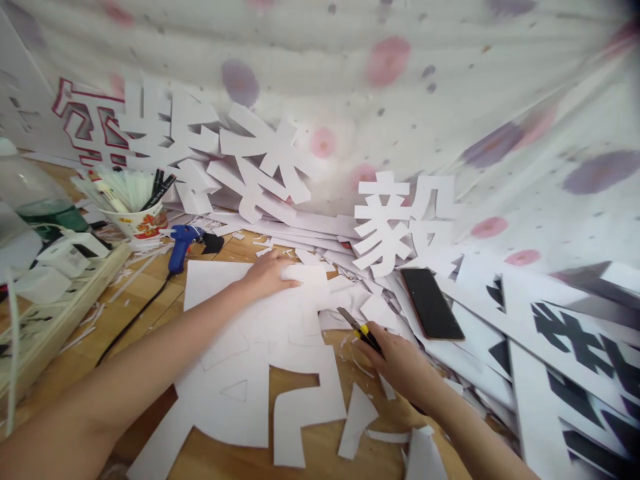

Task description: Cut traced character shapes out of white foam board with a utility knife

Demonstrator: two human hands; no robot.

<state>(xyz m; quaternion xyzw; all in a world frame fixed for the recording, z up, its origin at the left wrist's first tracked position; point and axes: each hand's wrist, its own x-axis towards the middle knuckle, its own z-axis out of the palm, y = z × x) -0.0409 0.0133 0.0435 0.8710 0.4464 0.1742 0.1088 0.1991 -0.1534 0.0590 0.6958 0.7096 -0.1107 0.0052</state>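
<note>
resting left hand [270, 273], unclenched, on the sheet [230, 363]; grasping a knife [365, 331] in the right hand [397, 359], just beside the sheet's edge.

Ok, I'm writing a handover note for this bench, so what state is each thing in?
Utility knife: blade out, gripped in right hand
White sheet: partly cut, pencil lines showing, under left hand
Glue gun: set down, not held
Phone: face up, screen dark
Cup: upright, full of pens and sticks
Power strip: adapters plugged in

Soft daylight; stretched, blurry edges
</note>
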